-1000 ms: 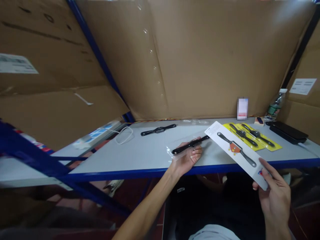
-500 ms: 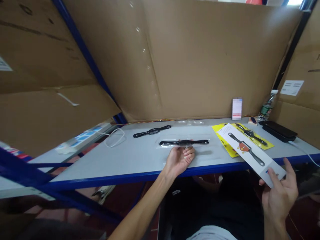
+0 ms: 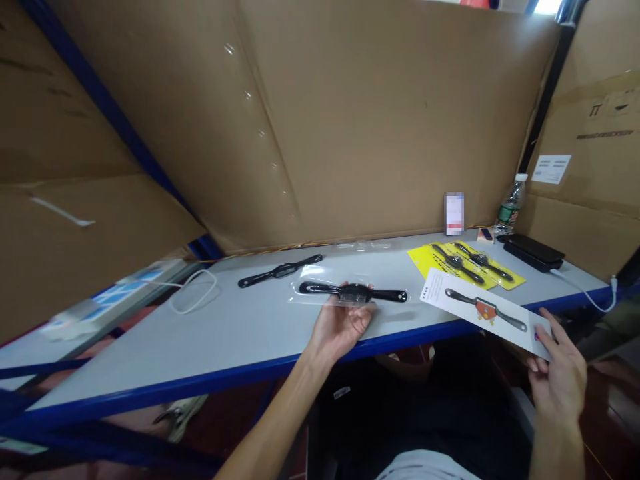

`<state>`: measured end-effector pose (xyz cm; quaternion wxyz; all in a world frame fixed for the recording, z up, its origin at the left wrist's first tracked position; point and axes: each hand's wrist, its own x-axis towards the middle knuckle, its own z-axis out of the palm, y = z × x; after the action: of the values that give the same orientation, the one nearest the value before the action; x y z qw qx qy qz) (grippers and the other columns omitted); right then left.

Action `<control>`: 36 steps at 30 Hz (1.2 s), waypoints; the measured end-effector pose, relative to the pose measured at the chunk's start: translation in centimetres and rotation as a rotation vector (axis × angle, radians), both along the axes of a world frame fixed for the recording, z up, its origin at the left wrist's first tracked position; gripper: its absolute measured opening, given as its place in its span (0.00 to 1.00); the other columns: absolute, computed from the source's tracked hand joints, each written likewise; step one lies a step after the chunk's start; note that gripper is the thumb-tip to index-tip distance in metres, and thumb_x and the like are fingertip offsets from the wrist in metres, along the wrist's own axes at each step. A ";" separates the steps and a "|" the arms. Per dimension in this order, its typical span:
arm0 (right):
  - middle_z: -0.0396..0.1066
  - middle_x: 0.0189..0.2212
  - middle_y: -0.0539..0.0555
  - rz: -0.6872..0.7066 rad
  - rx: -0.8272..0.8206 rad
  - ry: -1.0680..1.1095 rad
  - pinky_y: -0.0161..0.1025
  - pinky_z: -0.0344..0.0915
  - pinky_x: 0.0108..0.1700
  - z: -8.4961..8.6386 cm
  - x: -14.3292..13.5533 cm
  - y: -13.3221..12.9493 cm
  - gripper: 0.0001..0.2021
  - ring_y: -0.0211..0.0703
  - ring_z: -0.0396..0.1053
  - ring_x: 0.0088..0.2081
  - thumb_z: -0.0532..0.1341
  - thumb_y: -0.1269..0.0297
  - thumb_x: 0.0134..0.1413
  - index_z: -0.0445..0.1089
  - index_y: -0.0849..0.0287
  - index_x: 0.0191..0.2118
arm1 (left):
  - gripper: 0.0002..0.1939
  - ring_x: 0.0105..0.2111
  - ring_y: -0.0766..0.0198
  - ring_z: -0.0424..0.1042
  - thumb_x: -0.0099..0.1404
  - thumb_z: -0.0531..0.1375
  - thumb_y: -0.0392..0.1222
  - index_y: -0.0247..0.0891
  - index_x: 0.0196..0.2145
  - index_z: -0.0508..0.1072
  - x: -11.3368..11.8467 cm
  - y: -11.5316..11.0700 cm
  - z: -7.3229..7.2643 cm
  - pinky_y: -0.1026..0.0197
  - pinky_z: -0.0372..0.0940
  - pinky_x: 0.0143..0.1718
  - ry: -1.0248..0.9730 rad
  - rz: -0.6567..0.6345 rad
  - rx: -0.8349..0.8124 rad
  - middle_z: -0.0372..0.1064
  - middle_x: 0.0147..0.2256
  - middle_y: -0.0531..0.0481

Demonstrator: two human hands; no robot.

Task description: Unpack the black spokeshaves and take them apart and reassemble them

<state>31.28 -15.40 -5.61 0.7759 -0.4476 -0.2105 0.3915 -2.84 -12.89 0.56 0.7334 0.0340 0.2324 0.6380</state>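
A black spokeshave (image 3: pixel 357 292) lies in a clear plastic blister (image 3: pixel 295 293), held over the table by my left hand (image 3: pixel 345 323), palm up with curled fingers under its near edge. My right hand (image 3: pixel 560 373) pinches the lower right end of a white printed card (image 3: pixel 440 288) between thumb and fingers. The card bears a picture of a spokeshave and overlaps the table's front edge. A loose black spokeshave (image 3: pixel 281 270) rests on the table to the left, beyond my left hand. Past the card are two spokeshaves (image 3: pixel 483 262) packed on yellow cards (image 3: pixel 420 257).
The grey table (image 3: pixel 200 347) has a blue front edge. Cardboard walls (image 3: pixel 360 120) enclose it. At the back stand a phone (image 3: pixel 454 213) and a water bottle (image 3: pixel 511 205). A black device (image 3: pixel 531 252) with a white cable sits right; another white cable (image 3: pixel 193 300) loops left.
The view has swung right. The card in my right hand has turned closer to level, uncovering more of the yellow packs. The blister in my left hand has tilted slightly.
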 end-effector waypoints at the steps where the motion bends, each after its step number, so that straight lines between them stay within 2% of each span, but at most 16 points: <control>1: 0.61 0.19 0.40 -0.009 -0.002 -0.005 0.23 0.50 0.13 0.0 0.0 0.0 0.42 0.22 0.48 0.14 0.79 0.63 0.33 0.74 0.62 0.60 | 0.14 0.20 0.71 0.58 0.76 0.50 0.39 0.33 0.36 0.72 0.0 0.0 0.0 0.69 0.62 0.18 0.012 0.007 -0.006 0.74 0.33 0.42; 3: 0.60 0.19 0.39 -0.030 0.004 -0.022 0.24 0.51 0.12 0.0 -0.1 -0.1 0.44 0.23 0.48 0.14 0.79 0.63 0.32 0.73 0.62 0.61 | 0.14 0.19 0.73 0.56 0.76 0.50 0.38 0.33 0.35 0.72 0.0 0.0 0.0 0.68 0.64 0.20 0.031 0.016 -0.012 0.76 0.35 0.41; 7: 0.58 0.16 0.39 -0.023 -0.013 -0.052 0.26 0.51 0.12 -0.4 -0.1 0.1 0.43 0.25 0.47 0.14 0.79 0.62 0.33 0.74 0.62 0.61 | 0.14 0.17 0.75 0.52 0.76 0.50 0.36 0.34 0.33 0.70 0.2 -0.2 0.0 0.65 0.68 0.23 0.045 0.012 -0.010 0.75 0.33 0.45; 10: 0.65 0.19 0.43 -0.035 -0.036 -0.065 0.26 0.51 0.13 -0.6 0.0 0.4 0.39 0.28 0.53 0.16 0.79 0.62 0.35 0.76 0.61 0.58 | 0.15 0.17 0.74 0.53 0.76 0.50 0.37 0.34 0.32 0.69 0.2 -0.2 0.0 0.66 0.66 0.22 0.033 -0.001 0.002 0.75 0.32 0.46; 12: 0.72 0.25 0.48 -0.057 -0.040 -0.071 0.27 0.56 0.15 -0.8 0.1 0.6 0.36 0.30 0.60 0.20 0.78 0.64 0.35 0.78 0.59 0.57 | 0.15 0.17 0.75 0.52 0.76 0.50 0.37 0.34 0.32 0.70 0.1 -0.1 0.0 0.66 0.66 0.22 0.030 -0.005 0.006 0.75 0.33 0.45; 15: 0.75 0.29 0.50 -0.071 -0.045 -0.084 0.29 0.61 0.19 -1.0 0.3 0.7 0.34 0.34 0.65 0.23 0.78 0.65 0.35 0.79 0.59 0.55 | 0.14 0.17 0.75 0.51 0.76 0.50 0.38 0.34 0.33 0.70 0.1 -0.1 0.0 0.67 0.65 0.22 0.034 -0.014 0.008 0.75 0.33 0.44; 24: 0.76 0.31 0.51 -0.103 -0.052 -0.078 0.30 0.62 0.22 -1.1 0.4 0.8 0.35 0.35 0.66 0.25 0.77 0.65 0.32 0.80 0.60 0.54 | 0.15 0.17 0.75 0.49 0.76 0.51 0.39 0.33 0.33 0.70 0.0 0.0 -0.1 0.67 0.65 0.22 0.061 -0.043 0.000 0.75 0.33 0.44; 36: 0.76 0.36 0.52 -0.127 -0.057 -0.032 0.27 0.61 0.19 -1.0 0.4 0.9 0.34 0.32 0.65 0.24 0.75 0.67 0.31 0.81 0.60 0.52 | 0.19 0.17 0.76 0.49 0.78 0.48 0.42 0.33 0.32 0.70 0.2 -0.1 0.1 0.68 0.62 0.21 0.044 -0.033 -0.022 0.75 0.34 0.42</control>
<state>31.72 -14.48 -6.58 0.7827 -0.4883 -0.1829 0.3399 -2.61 -12.97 0.70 0.7390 0.0436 0.2548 0.6221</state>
